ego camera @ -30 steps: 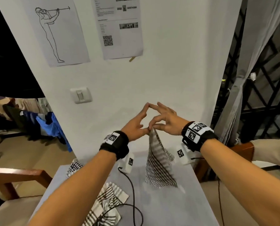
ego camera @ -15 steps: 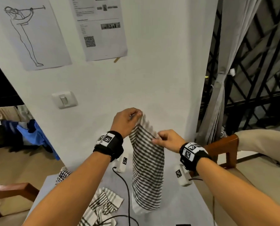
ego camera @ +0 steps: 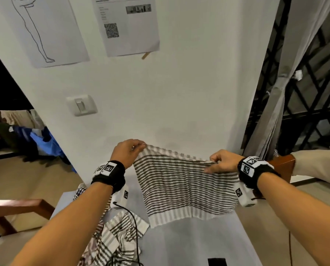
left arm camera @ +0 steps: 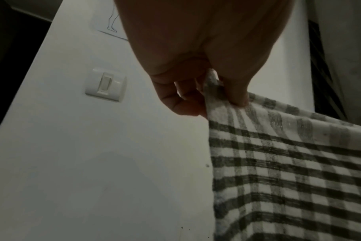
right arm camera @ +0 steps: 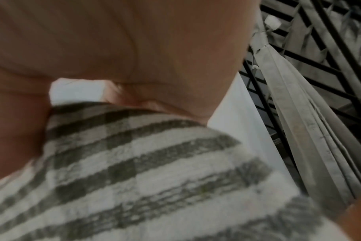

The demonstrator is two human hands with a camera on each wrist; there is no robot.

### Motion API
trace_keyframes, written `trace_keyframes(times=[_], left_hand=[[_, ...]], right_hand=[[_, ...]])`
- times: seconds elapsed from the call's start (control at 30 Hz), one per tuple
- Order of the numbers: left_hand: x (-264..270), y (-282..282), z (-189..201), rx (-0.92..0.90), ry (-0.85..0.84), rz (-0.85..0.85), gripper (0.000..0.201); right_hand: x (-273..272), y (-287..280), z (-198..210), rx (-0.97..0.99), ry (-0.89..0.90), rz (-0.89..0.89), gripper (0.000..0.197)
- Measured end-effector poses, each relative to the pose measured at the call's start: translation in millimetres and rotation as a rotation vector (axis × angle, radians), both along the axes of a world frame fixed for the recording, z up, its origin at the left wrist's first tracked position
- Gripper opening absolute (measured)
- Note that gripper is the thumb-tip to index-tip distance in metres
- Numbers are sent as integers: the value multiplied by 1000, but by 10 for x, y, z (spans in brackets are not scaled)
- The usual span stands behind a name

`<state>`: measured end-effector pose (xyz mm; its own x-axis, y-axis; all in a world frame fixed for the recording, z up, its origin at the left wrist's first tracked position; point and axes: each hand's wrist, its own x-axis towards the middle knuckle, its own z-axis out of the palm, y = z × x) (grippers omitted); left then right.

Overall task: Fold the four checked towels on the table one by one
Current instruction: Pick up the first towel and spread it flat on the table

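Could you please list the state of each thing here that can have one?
Held towel: spread open, hanging, unfolded.
Left hand: pinches its left top corner.
Right hand: grips its right top corner.
Towel pile: crumpled on the table.
Curtain: gathered, tied.

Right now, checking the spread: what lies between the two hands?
Head view: only the checked towel, stretched from left hand to right hand, both pinching its top corners.
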<state>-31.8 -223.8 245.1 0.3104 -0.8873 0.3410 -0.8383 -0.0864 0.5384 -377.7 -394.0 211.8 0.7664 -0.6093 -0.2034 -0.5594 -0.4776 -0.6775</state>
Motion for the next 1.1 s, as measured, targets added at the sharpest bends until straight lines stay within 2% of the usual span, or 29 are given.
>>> trace_keyframes(times=[0.2, 0.3, 0.4, 0.57, 0.67, 0.73, 0.87, 0.97, 1.03, 1.1], left_hand=[[115, -241, 127, 24, -38, 121, 21], [163, -323, 265, -14, -56, 149, 23], [173, -376, 376, -50, -132, 142, 26], [86, -220, 352, -170, -114, 121, 25], [-19, 19, 134, -226, 38, 84, 20], [-95, 215, -96, -207, 41, 65, 17], [-240, 674, -710, 4, -10, 24, 15], [-400, 1031, -1247, 170, -42, -36, 34], [-564, 1279, -1595, 239, -75, -74, 45], [-725, 1535, -1913, 298, -58, -94, 47]], right_hand=[[74, -243, 273, -69, -19, -78, 48], [75, -340, 434, -283, -49, -132, 55], [82, -343, 627, -507, -4, -185, 59], [25, -136, 701, -658, -39, -302, 73], [-50, -9, 494, -688, 80, -228, 76], [-106, 93, 278, -717, 187, -124, 75], [-282, 341, -337, -707, 353, -7, 45], [-459, 553, -834, -635, 406, 66, 15], [-584, 735, -1155, -588, 462, 143, 10], [-717, 924, -1459, -547, 525, 197, 14]])
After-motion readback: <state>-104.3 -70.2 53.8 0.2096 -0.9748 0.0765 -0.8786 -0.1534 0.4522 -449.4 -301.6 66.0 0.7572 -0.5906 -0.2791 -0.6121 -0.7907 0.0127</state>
